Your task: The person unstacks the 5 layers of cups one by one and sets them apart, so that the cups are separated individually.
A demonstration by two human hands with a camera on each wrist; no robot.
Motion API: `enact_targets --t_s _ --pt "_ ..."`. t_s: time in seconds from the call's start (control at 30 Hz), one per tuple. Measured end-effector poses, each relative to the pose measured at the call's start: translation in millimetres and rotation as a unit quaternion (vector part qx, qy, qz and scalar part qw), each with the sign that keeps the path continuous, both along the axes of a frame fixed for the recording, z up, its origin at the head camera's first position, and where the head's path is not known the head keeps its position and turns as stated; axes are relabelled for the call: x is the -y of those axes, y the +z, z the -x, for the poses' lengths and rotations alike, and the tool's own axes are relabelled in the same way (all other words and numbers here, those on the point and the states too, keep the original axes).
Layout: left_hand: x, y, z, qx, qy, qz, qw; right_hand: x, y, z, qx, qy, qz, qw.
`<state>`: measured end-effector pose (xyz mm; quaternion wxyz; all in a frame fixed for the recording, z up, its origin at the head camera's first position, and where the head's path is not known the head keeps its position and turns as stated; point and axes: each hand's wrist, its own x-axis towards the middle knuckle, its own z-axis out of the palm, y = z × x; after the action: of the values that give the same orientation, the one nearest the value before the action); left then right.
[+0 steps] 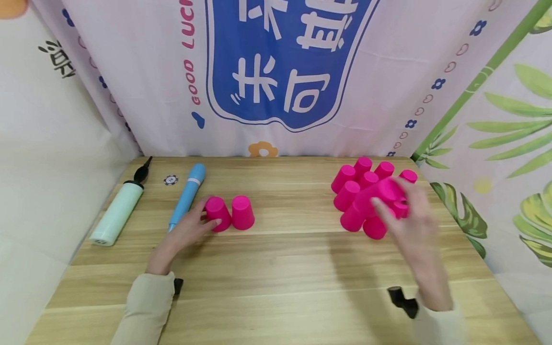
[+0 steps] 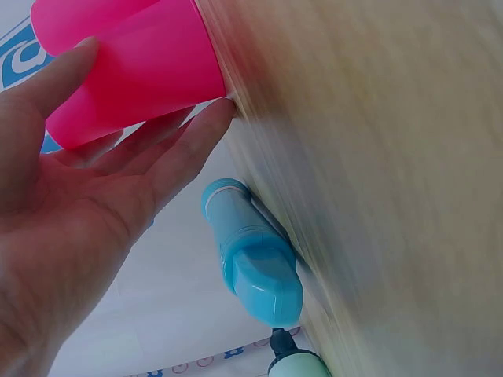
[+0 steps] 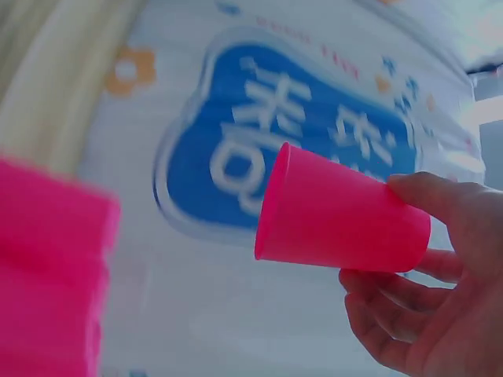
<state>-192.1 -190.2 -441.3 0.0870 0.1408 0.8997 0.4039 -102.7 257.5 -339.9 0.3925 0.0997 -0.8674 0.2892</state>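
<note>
Two pink plastic cups stand upside down left of the table's middle. My left hand (image 1: pixel 192 229) grips the left cup (image 1: pixel 217 215), thumb on its near side and fingers on the far side. The other cup (image 1: pixel 243 213) stands right beside it. Over at the right, my right hand (image 1: pixel 411 218) holds a pink cup (image 3: pixel 342 216) by its closed end, raised and tilted with the mouth toward the left. Below that hand is a cluster of several upside-down pink cups (image 1: pixel 346 196), partly hidden by the hand and the held cup.
On the left of the wooden table (image 1: pixel 276 287) lie a blue tube-shaped object (image 1: pixel 187 194), a mint-green hand pump (image 1: pixel 118 213) with a black nozzle, and a small round chip (image 1: pixel 170 179). Printed curtains (image 1: pixel 164 120) enclose the back and sides.
</note>
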Motion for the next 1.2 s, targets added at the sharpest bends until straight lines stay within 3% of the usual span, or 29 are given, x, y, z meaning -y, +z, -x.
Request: enact_targets --t_s 0.13,0.27,0.47,0.57,0.93,1.2 --pt "-1.3 -1.6 0.3 -0.007 -0.002 -0.008 0.9999 -45.9 6.2 -12.7 0.027 -0.120 0.025 0.9921" --pt "1.6 -0.1 -1.0 -0.009 0.003 0.002 1.0000 -78.1 -11.6 -11.5 0.084 -0.180 0.032 0.9796" --pt "4.3 3.0 -2.9 -0.009 -0.001 0.010 0.9999 -99.2 -48.4 -2.2 0.186 -0.177 0.009 0.9665" --pt "1.5 2.4 -2.6 -0.015 -0.007 0.007 0.9998 -105.7 -60.4 -0.6 0.217 -0.167 0.005 0.9619" --pt "-0.8 -1.2 -1.4 -0.001 -0.001 0.003 1.0000 -109.2 -82.8 1.8 0.242 -0.148 0.005 0.9590" --pt "-1.2 -0.1 0.4 -0.004 -0.002 0.006 1.0000 -109.3 -91.9 3.8 0.235 -0.145 0.015 0.9611"
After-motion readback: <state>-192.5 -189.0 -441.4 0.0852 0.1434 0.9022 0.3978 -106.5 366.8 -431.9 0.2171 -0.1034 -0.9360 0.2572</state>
